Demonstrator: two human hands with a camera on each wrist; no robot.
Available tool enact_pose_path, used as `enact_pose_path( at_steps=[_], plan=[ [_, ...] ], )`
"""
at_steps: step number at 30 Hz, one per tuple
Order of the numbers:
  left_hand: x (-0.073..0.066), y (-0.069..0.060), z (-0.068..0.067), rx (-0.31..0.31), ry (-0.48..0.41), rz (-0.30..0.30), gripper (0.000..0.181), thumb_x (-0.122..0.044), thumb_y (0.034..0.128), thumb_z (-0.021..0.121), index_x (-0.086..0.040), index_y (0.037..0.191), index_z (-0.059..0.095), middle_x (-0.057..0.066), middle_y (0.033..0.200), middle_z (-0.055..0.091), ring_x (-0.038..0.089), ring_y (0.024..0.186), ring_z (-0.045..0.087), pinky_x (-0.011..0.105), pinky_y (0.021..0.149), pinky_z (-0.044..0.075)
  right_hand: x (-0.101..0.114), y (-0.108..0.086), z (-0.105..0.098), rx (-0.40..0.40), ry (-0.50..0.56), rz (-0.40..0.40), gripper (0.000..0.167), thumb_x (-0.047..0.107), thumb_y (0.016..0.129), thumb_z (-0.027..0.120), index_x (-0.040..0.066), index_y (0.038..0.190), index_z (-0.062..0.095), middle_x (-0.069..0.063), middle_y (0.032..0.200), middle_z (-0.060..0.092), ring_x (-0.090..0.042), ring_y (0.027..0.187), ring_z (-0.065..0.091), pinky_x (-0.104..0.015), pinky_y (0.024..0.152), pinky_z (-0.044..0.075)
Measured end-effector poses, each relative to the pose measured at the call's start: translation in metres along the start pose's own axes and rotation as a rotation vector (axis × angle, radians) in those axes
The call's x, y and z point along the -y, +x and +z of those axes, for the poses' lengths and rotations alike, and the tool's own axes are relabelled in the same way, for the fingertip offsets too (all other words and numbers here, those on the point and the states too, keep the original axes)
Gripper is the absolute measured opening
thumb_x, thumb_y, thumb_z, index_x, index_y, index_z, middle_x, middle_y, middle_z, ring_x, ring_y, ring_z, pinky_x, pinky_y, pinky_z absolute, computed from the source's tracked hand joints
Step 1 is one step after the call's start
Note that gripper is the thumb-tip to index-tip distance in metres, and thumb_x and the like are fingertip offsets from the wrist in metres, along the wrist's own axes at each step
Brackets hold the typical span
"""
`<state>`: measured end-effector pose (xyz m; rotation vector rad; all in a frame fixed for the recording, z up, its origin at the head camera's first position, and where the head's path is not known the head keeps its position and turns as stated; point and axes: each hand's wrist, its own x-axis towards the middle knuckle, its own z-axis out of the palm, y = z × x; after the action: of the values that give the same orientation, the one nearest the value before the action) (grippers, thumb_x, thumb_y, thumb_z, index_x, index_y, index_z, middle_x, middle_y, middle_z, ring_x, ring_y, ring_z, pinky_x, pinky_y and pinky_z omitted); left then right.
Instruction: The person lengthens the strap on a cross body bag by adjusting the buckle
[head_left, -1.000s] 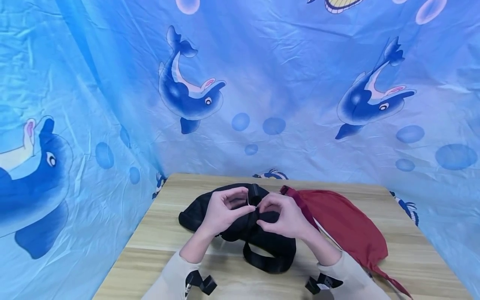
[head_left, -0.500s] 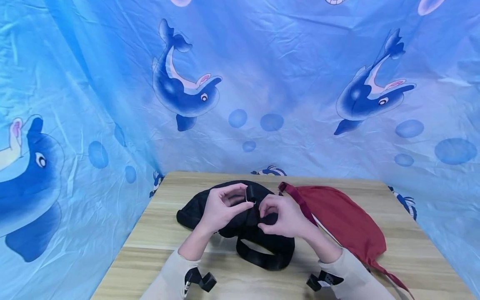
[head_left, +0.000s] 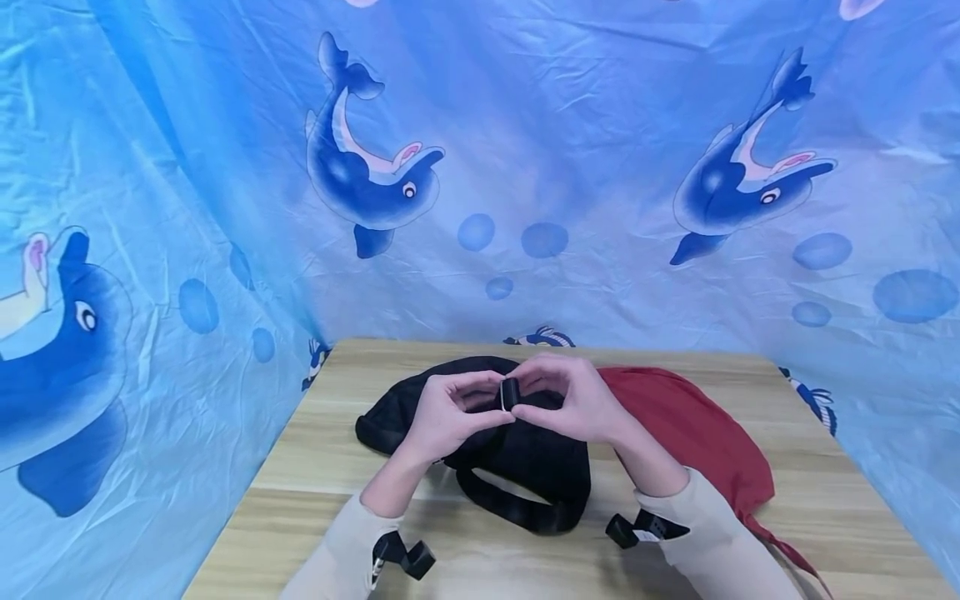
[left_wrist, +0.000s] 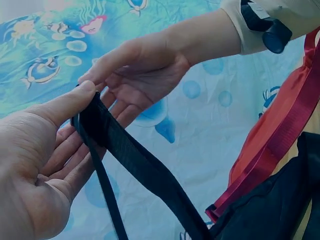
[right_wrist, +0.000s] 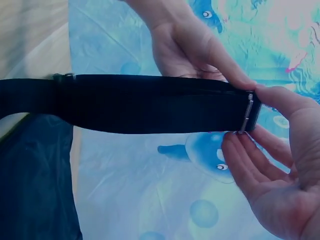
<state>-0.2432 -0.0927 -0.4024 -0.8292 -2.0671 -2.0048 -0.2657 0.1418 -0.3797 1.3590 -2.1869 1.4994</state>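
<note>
While both hands meet over the wooden table, a black strap (right_wrist: 160,105) is held up between them, its folded end wrapped around a slim metal slider (right_wrist: 247,112). The left hand (head_left: 437,421) pinches that end, thumb on one side and fingers on the other. The right hand (head_left: 577,400) grips the same end from the opposite side, its thumb and fingers at the slider's two ends. From there the strap hangs in two strands toward the black bag (head_left: 551,458), as the left wrist view shows. A second metal fitting (right_wrist: 64,77) sits farther along it.

The black bag lies on the table (head_left: 292,492) just beyond and beneath the hands, with a wide black band curving in a loop at its near side. To its right rests a red bag (head_left: 686,417), partly behind the right forearm, its narrow tail trailing toward the near edge; a dark red strap (left_wrist: 272,145) runs along one side of it. Pale sleeves (head_left: 337,550) cover the forearms, each bearing a small black wrist camera (head_left: 418,560). Behind everything hangs a creased blue cloth (head_left: 600,175) printed with dolphins and bubbles.
</note>
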Motion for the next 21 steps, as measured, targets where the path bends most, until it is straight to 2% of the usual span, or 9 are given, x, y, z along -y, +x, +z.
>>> enact_pose_path(
  at_steps=[3,8,10,12,15,17,19,21],
  plan=[
    [0.0,0.0,-0.002,0.02,0.031,0.018,0.041,0.005,0.0781,0.091,0.004,0.117,0.077,0.026,0.119,0.076,0.01,0.1,0.077,0.031,0.094,0.065,0.001,0.002,0.0,-0.013,-0.003,0.018,0.031,0.005,0.088,0.087,0.008,0.117,0.076,-0.01,0.113,0.076,-0.018,0.1,0.076,-0.038,0.093,0.066],
    [0.002,0.0,-0.003,0.035,0.067,0.043,0.04,0.002,0.0809,0.09,0.001,0.118,0.077,0.022,0.12,0.077,0.011,0.101,0.076,0.03,0.094,0.065,0.0,0.002,0.004,-0.044,-0.007,0.023,0.032,0.003,0.087,0.086,0.01,0.117,0.076,-0.008,0.112,0.076,-0.018,0.1,0.075,-0.037,0.095,0.065],
    [0.003,0.0,-0.003,0.028,0.078,0.039,0.04,0.002,0.0812,0.09,0.0,0.119,0.077,0.022,0.119,0.077,0.01,0.1,0.076,0.031,0.094,0.065,0.001,0.002,0.005,-0.077,0.01,0.027,0.033,0.0,0.086,0.085,0.008,0.117,0.076,-0.009,0.112,0.074,-0.018,0.101,0.076,-0.042,0.096,0.065],
    [0.004,0.0,-0.004,0.016,0.094,0.028,0.04,0.002,0.0814,0.09,0.0,0.119,0.077,0.021,0.12,0.077,0.01,0.101,0.076,0.031,0.094,0.065,0.002,0.001,0.006,-0.119,0.027,0.031,0.033,-0.003,0.087,0.083,0.003,0.118,0.074,-0.012,0.114,0.073,-0.016,0.103,0.075,-0.039,0.098,0.064],
    [0.005,0.0,-0.003,-0.004,0.098,0.023,0.04,0.002,0.0815,0.089,0.001,0.119,0.077,0.021,0.121,0.077,0.008,0.101,0.076,0.03,0.095,0.064,0.004,0.002,0.008,-0.156,0.059,0.023,0.045,-0.008,0.085,0.082,-0.001,0.128,0.069,-0.017,0.123,0.07,-0.017,0.113,0.072,-0.034,0.103,0.061],
    [0.005,0.0,-0.002,-0.01,0.089,0.026,0.04,0.003,0.0815,0.089,0.003,0.12,0.076,0.022,0.123,0.076,0.007,0.104,0.076,0.029,0.097,0.063,0.005,0.003,0.009,-0.156,0.056,0.016,0.049,-0.006,0.085,0.084,0.0,0.131,0.068,-0.018,0.125,0.071,-0.017,0.116,0.071,-0.026,0.104,0.059],
    [0.006,0.0,-0.001,-0.008,0.073,0.035,0.041,0.005,0.0811,0.089,0.004,0.12,0.075,0.024,0.124,0.075,0.006,0.107,0.075,0.029,0.098,0.063,0.005,0.004,0.011,-0.157,0.053,0.012,0.051,-0.005,0.084,0.086,0.004,0.131,0.069,-0.017,0.123,0.073,-0.017,0.116,0.071,-0.026,0.105,0.058],
    [0.008,0.001,-0.001,-0.006,0.069,0.036,0.042,0.005,0.0811,0.089,0.005,0.121,0.075,0.024,0.125,0.075,0.006,0.108,0.075,0.029,0.098,0.063,0.006,0.005,0.013,-0.189,0.047,0.022,0.045,-0.003,0.084,0.087,0.004,0.126,0.072,-0.016,0.118,0.075,-0.012,0.115,0.072,-0.024,0.103,0.059]
  ],
)
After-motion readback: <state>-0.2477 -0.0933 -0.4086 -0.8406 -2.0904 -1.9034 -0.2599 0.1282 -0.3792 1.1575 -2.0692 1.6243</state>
